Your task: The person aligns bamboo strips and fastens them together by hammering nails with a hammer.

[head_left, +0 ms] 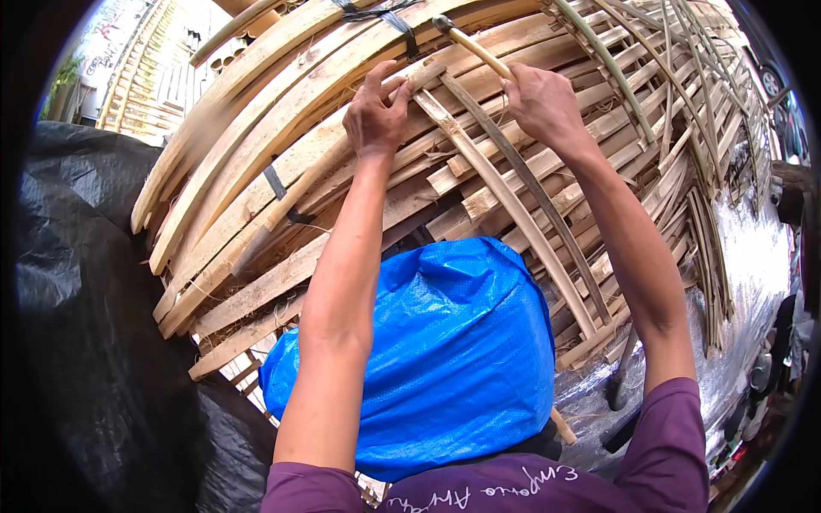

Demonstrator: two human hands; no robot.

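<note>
"Where's the hammer (481, 55)?"
"In the right hand (545, 104), fingers closed around its handle, its head over the planks (248, 215)."
"And the left hand (376, 120)?"
"Fingers curled, at one end of the crosspiece (428, 76) across two slats (505, 199); whether they pinch it, one cannot tell."

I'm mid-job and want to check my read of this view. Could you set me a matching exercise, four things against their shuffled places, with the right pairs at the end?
Things:
1. Hammer
2. Blue sheet
3. Black sheeting
4. Left hand

Places:
A. Spread down the left side of the view
B. By the upper ends of two long slats
C. Held in the right hand
D. In the lower middle of the view

Right pairs: 1-C, 2-D, 3-A, 4-B
</note>
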